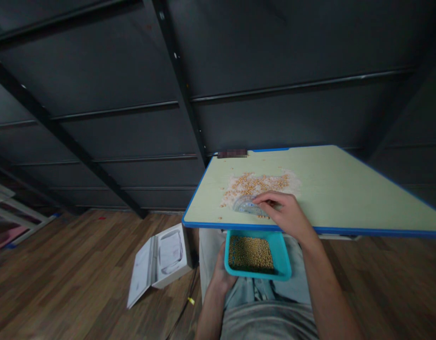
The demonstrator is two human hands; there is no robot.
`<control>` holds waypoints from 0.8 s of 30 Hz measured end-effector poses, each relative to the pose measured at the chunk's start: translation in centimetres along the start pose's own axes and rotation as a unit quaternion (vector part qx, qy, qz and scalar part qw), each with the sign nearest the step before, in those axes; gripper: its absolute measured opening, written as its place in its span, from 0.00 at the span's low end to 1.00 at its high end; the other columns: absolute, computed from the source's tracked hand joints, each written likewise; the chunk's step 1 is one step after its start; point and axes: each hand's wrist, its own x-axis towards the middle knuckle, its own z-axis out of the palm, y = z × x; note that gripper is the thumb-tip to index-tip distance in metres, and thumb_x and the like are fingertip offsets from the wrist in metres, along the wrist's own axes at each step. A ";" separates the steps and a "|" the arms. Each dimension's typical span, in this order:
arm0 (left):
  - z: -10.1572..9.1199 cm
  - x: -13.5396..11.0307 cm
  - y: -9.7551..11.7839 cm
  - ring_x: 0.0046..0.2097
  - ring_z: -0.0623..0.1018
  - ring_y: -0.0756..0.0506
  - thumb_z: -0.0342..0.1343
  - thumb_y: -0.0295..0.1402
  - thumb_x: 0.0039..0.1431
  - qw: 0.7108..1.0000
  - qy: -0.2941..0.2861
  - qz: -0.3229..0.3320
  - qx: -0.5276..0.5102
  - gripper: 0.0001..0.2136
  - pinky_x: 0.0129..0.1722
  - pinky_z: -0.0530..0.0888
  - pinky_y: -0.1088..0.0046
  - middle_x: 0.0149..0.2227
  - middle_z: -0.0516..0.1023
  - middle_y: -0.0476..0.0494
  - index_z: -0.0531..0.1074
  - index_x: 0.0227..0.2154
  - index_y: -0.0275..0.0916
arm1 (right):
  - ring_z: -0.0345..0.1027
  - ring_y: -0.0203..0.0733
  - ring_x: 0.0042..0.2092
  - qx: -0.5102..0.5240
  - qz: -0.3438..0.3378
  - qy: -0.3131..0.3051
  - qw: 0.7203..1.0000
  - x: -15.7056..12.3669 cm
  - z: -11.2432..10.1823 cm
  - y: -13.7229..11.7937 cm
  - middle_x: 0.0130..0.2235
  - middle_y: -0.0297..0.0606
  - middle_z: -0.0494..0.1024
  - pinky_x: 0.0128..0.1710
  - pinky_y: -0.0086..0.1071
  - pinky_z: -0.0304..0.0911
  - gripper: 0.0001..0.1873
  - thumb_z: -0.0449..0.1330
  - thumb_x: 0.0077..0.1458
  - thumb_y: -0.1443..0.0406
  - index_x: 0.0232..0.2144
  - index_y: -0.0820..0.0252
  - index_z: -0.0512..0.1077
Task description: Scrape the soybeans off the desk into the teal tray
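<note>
My right hand (284, 213) rests on the near part of a pale green table (345, 193) with a blue rim, fingers curled over a clear plastic object (245, 206). Just beyond it lies a spread of yellow beans mixed with white grains (256, 185). Below the table's front edge, my left hand (220, 275) grips the left side of a blue rectangular tray (282, 264) filled with yellow beans (250, 253), held over my lap.
An open white box (160, 260) lies on the wooden floor at the left. A dark metal frame and dark panelled wall (182, 94) stand behind the table. A thin cable (188, 302) runs on the floor near my leg.
</note>
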 end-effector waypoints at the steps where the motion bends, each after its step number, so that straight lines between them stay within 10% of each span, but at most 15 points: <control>1: -0.1 0.0 0.0 0.50 0.83 0.34 0.70 0.45 0.50 1.000 -0.002 0.001 -0.001 0.14 0.56 0.76 0.56 0.30 0.86 0.41 0.79 0.27 0.39 | 0.79 0.42 0.43 0.002 0.000 -0.003 1.000 0.0 0.0 0.0 0.40 0.35 0.86 0.44 0.38 0.71 0.10 0.60 0.61 0.69 0.36 0.52 0.82; 24: 0.0 -0.2 0.0 0.55 0.80 0.33 0.70 0.43 0.50 1.000 -0.010 -0.001 -0.003 0.13 0.60 0.73 0.54 0.35 0.87 0.39 0.80 0.30 0.37 | 0.79 0.42 0.43 0.023 -0.001 -0.046 0.999 -0.2 -0.2 -0.6 0.39 0.34 0.86 0.47 0.39 0.71 0.10 0.61 0.60 0.69 0.36 0.51 0.82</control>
